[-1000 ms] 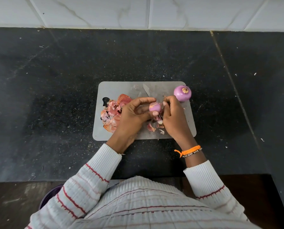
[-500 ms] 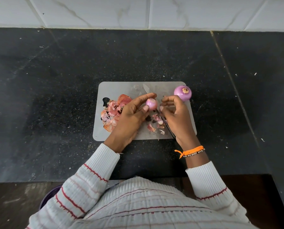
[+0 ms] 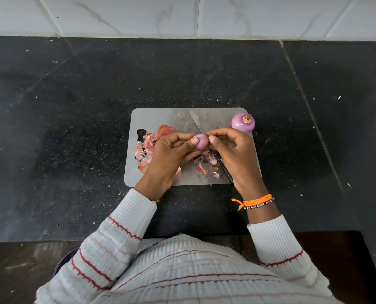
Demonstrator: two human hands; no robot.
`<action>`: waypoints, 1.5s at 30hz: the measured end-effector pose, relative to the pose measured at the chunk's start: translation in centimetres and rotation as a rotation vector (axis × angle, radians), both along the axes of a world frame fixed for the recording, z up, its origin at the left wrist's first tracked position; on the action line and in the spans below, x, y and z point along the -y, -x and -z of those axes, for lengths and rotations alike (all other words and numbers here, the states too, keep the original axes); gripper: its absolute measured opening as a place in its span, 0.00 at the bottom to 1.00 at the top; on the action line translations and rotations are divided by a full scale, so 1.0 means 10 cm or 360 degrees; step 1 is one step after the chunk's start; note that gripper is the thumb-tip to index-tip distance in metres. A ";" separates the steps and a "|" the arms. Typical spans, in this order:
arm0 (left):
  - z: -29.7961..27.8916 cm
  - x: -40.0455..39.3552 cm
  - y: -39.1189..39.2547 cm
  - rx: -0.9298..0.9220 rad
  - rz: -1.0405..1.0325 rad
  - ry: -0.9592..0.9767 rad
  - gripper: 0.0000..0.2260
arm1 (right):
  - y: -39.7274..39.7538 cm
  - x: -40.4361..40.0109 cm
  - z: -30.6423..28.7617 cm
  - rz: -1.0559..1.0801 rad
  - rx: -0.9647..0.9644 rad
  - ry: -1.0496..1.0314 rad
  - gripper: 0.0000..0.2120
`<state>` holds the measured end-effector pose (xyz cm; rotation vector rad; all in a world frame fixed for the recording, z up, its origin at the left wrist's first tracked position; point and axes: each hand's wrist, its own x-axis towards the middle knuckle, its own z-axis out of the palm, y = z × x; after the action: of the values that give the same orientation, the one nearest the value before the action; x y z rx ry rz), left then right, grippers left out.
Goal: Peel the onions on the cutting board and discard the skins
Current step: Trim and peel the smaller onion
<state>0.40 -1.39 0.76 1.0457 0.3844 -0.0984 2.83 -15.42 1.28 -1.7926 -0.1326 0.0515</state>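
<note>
A small pink onion (image 3: 202, 141) is held above the grey cutting board (image 3: 160, 116), between both hands. My left hand (image 3: 171, 154) grips it from the left with thumb and fingers. My right hand (image 3: 233, 150) pinches at its right side with fingertips. A larger peeled purple onion (image 3: 243, 122) sits at the board's far right corner. A pile of pink and orange skins (image 3: 147, 145) lies on the board's left side, with a few scraps (image 3: 204, 167) under my hands. A knife (image 3: 196, 123) lies diagonally on the board, its handle partly hidden by my right hand.
The board sits on a black speckled counter (image 3: 73, 128) with small skin flecks scattered about. A white tiled wall (image 3: 182, 16) runs along the back. A dark round container (image 3: 62, 262) shows partly beneath my left sleeve, below the counter edge.
Both hands have lifted the small onion slightly and turned it. My right hand moved from beside the onion to pinching at its right side.
</note>
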 end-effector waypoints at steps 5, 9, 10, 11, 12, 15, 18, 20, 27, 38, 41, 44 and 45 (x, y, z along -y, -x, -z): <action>-0.04 0.05 0.02 -0.0051 -0.0049 0.0197 0.06 | 0.03 -0.02 -0.02 0.0020 0.0026 0.0049 0.06; -0.07 0.07 0.01 -0.0036 -0.0092 0.0218 0.05 | 0.06 -0.04 -0.04 0.0065 0.0088 0.0068 0.06; -0.08 0.09 0.01 -0.0029 -0.0097 0.0209 0.04 | 0.06 -0.05 -0.04 0.0083 0.0088 0.0068 0.06; -0.09 0.10 0.02 -0.0023 -0.0107 0.0200 0.04 | 0.06 -0.06 -0.04 0.0101 0.0080 0.0062 0.06; -0.10 0.11 0.02 -0.0017 -0.0117 0.0195 0.03 | 0.06 -0.06 -0.04 0.0121 0.0064 0.0046 0.05; -0.11 0.13 0.03 0.0027 -0.0140 0.0186 0.03 | 0.07 -0.08 -0.05 0.0170 -0.0005 -0.0053 0.05; -0.12 0.13 0.04 0.0066 -0.0130 0.0160 0.05 | 0.06 -0.10 -0.04 0.0193 -0.0045 -0.0100 0.05; -0.11 0.14 0.04 0.0055 -0.0137 0.0155 0.05 | 0.06 -0.10 -0.03 0.0201 -0.0023 -0.0063 0.05; -0.14 0.14 0.02 0.0069 -0.0140 0.0103 0.03 | 0.08 -0.11 -0.02 0.0234 0.0034 -0.0113 0.09; -0.12 0.13 0.02 0.0056 -0.0152 0.0116 0.04 | 0.08 -0.14 0.00 0.0224 0.0097 -0.0068 0.06; -0.09 0.14 0.02 0.0028 -0.0163 0.0135 0.04 | 0.08 -0.15 0.02 0.0249 0.0167 0.0016 0.06; -0.10 0.18 0.02 0.0009 -0.0173 0.0140 0.03 | 0.07 -0.11 0.04 0.0292 0.0210 0.0035 0.08; -0.11 0.18 0.02 0.0008 -0.0185 0.0146 0.03 | 0.06 -0.09 0.03 0.0273 0.0200 0.0028 0.09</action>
<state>0.20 -3.20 1.84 0.9308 0.4313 -0.0093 2.18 -14.52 0.96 -1.8186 -0.0681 -0.1833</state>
